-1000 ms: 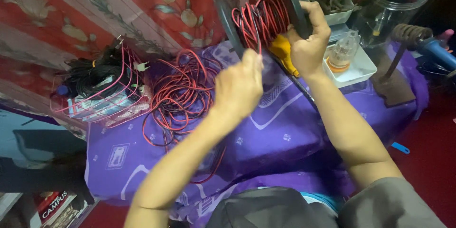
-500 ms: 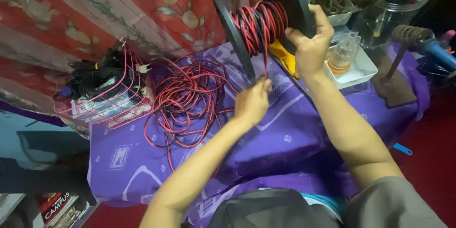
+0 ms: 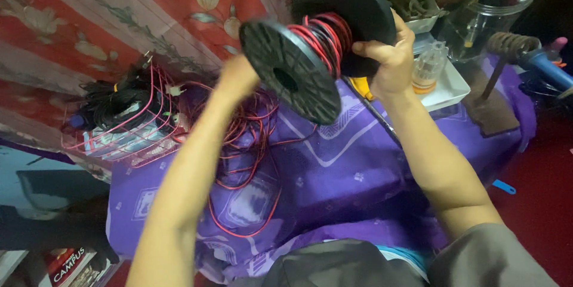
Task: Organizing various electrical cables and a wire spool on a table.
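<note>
I am seeing one purple cloth (image 3: 358, 161), one loose red-black wire heap (image 3: 245, 137) and one pink basket (image 3: 128, 126). One black spool (image 3: 310, 48) is hanging above the cloth, my right hand (image 3: 388, 60) curling fingers around its far flange. My left hand (image 3: 236, 78) is blurring behind the near flange; I cannot tell its fingers.

A red curtain (image 3: 119, 6) printed with pale flowers and leafy stripes hangs behind the counter (image 3: 370, 167), which is draped in a purple patterned cloth. The floor (image 3: 543, 197) to the right is dark red. The light is dim, and the lower left corner lies in shadow.
</note>
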